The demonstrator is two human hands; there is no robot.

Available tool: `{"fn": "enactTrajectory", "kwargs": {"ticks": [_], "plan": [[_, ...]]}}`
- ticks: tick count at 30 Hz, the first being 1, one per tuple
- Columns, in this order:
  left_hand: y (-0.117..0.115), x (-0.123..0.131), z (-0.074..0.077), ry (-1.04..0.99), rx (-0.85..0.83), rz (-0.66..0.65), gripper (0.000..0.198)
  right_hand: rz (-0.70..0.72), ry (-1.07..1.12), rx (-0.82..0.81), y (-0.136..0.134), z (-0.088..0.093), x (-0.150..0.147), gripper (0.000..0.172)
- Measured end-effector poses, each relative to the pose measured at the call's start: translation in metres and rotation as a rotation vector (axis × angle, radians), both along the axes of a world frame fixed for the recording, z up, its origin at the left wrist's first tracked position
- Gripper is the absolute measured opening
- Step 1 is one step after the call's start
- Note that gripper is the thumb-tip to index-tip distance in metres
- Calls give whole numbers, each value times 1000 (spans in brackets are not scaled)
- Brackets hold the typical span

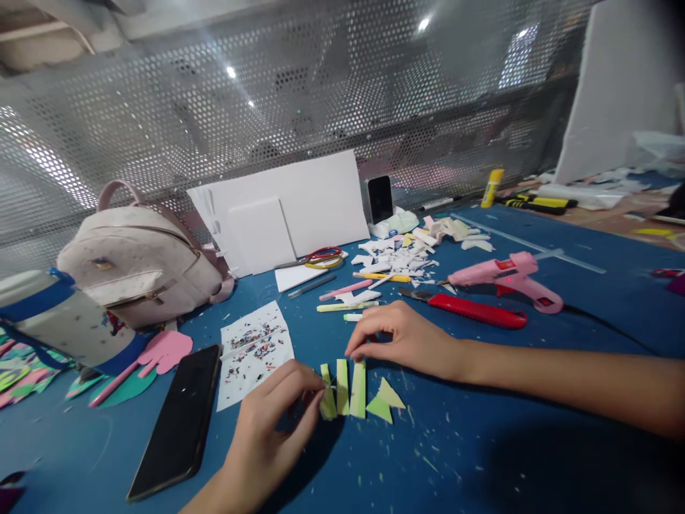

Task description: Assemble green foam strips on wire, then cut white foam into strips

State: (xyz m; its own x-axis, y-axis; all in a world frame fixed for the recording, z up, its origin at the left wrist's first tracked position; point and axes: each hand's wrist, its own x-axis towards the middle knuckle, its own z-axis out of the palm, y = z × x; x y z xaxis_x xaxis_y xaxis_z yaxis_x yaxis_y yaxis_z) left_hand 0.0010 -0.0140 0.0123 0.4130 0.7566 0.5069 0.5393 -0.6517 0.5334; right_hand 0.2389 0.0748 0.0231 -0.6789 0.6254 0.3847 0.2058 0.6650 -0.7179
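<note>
Three pale green paper strips [343, 389] lie side by side on the blue table [481, 442] in front of me, with two small green triangles [386, 402] just right of them. My left hand [270, 428] pinches the leftmost strip between thumb and fingers. My right hand [404, 339] rests palm down behind the strips, its curled fingertips pressing near the top of the rightmost strip.
A black phone [179, 421] lies at the left beside a speckled white sheet [254, 350]. Behind are a red utility knife [471, 310], a pink glue gun [506, 278], pens, paper scraps [399, 257], white boards [283, 210], a pale backpack [136, 260] and a perforated metal wall.
</note>
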Motion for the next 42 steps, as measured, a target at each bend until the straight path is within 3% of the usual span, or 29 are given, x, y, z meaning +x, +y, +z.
{"fn": "enactTrajectory", "kwargs": {"ticks": [8, 15, 18, 22, 26, 30, 33, 37, 42], "plan": [[0, 0, 0, -13, 0, -9, 16, -74, 98, -186, 10, 7, 1, 11], [0, 0, 0, 3, -4, -3, 15, 311, 397, -875, 10, 11, 1, 26], [0, -1, -1, 2, -5, 5, 16, 372, 384, -953, 11, 13, 3, 24], [-1, -1, -1, -5, -17, -3, 16, 334, 249, -767, 15, 28, 12, 23], [-1, -2, -1, -6, -7, -5, 16, 211, -41, -529, 14, 59, 27, 25], [1, -3, -1, 1, -4, 8, 15, 24, -242, -88, 8, 84, 48, 29], [3, -3, -2, 11, -14, 17, 14, -36, -407, 179, 4, 89, 69, 41], [4, -3, -3, 13, -15, 13, 14, -99, -600, 262, 3, 88, 94, 42], [3, -2, -2, 8, 1, 13, 14, -247, -653, 159, 4, 82, 111, 43]]}}
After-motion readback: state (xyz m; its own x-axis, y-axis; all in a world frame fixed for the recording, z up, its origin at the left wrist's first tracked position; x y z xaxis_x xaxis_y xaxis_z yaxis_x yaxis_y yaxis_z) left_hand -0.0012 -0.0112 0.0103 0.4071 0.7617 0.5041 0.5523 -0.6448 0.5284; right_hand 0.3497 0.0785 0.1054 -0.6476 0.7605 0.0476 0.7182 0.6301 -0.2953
